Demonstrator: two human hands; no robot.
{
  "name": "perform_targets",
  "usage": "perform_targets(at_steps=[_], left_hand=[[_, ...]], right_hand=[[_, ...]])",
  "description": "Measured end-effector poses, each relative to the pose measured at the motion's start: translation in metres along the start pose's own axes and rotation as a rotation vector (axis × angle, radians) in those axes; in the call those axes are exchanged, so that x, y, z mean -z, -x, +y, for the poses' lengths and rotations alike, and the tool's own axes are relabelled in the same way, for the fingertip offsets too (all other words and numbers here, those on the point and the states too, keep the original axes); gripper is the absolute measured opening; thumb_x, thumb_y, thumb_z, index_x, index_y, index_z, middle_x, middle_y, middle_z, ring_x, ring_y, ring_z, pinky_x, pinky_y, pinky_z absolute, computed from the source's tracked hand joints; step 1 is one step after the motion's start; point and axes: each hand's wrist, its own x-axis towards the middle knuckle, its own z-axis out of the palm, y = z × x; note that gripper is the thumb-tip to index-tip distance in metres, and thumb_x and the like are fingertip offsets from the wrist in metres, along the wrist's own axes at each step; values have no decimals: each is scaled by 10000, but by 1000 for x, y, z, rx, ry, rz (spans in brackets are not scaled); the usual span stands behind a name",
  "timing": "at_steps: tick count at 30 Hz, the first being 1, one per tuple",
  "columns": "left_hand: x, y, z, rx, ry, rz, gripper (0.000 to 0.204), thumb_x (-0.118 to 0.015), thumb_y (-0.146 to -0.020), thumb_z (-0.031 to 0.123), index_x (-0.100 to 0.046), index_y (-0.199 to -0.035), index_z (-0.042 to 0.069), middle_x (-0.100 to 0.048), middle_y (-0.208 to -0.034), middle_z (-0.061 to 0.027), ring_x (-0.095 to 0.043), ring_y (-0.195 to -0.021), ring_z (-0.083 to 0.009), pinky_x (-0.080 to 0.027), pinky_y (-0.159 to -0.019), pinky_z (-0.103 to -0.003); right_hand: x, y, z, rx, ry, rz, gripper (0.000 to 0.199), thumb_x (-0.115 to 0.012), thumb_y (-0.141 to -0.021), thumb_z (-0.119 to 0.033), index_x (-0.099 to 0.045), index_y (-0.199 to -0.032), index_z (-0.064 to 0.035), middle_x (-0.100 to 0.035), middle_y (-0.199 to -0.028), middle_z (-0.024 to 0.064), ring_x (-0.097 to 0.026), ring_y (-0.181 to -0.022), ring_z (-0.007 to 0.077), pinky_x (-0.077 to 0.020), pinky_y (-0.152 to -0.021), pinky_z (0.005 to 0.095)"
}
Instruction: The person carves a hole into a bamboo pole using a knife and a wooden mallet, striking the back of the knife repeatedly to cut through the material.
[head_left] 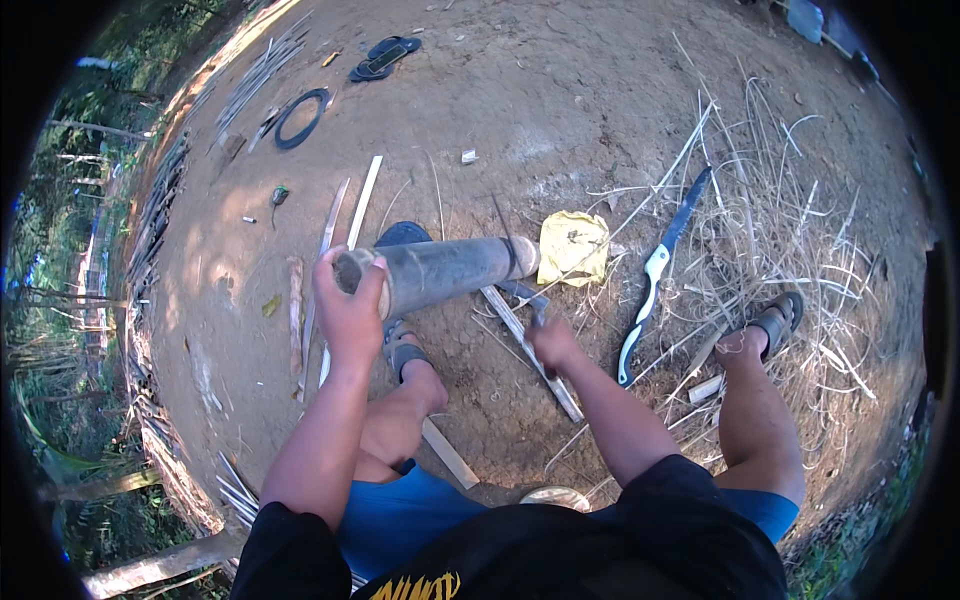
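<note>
A thick greenish-grey bamboo tube (450, 273) lies nearly level in front of me, its right end slightly farther away. My left hand (350, 300) grips its open left end, with the thumb near the rim. A dark band (514, 257) circles the tube near its pale right end. Below that end, my right hand (552, 343) is closed around the handle of what looks like a hammer (524, 292). The hammer's dark head is close under the tube; whether they touch is unclear. A split wooden strip (530, 350) runs on the ground beneath my right hand.
A folding pruning saw (657, 265) lies to the right, blade out, beside a yellow crumpled sheet (573, 247). Thin shavings (770, 240) cover the right ground around my sandalled foot. Long strips (365, 200), a black coil (302, 118) and slippers (385, 58) lie farther left.
</note>
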Motion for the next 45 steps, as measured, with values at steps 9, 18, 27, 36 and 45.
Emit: perform_targets(at_steps=[9, 18, 27, 36, 45], left_hand=[[3, -5, -19, 10, 47, 14, 471, -717, -897, 281, -546, -1236, 3, -579, -1169, -170, -544, -1119, -288, -404, -1011, -386], [5, -1, -25, 9, 68, 11, 441, -706, -908, 259, -542, -1233, 10, -581, -1149, -138, -542, -1093, -239, -409, -992, -359], [2, -6, -15, -124, -19, 32, 406, -699, -914, 237, -545, -1207, 1, -586, -1090, -117, -552, -1030, -220, -421, -959, -340], [6, 0, -21, -61, 53, -4, 400, -694, -927, 232, -537, -1229, 22, -584, -1090, -108, -547, -1032, -203, -424, -955, -336], [6, -3, -21, -115, -11, -8, 443, -708, -906, 250, -537, -1242, 17, -576, -1149, -145, -543, -1094, -253, -403, -998, -361]], right_hand=[[72, -4, -18, 129, -559, -140, 132, -648, -828, -174, -647, -914, -74, -634, -707, 46, -620, -634, 138, -499, -594, 308], [269, 40, -161, 1679, -1085, 595, 240, -535, -946, -26, -595, -1177, 3, -609, -801, 111, -629, -772, 222, -520, -880, 465], [-41, -22, 40, 21, -238, -149, 245, -635, -827, -212, -658, -942, 3, -674, -768, 148, -649, -685, 262, -533, -677, 404], [194, 29, -114, 909, -830, 97, 269, -646, -862, -87, -605, -1117, -13, -603, -662, 16, -563, -553, 98, -440, -498, 270], [19, 6, -20, 22, -321, 32, 293, -624, -873, -281, -670, -940, 1, -693, -895, 201, -684, -824, 250, -537, -761, 373]])
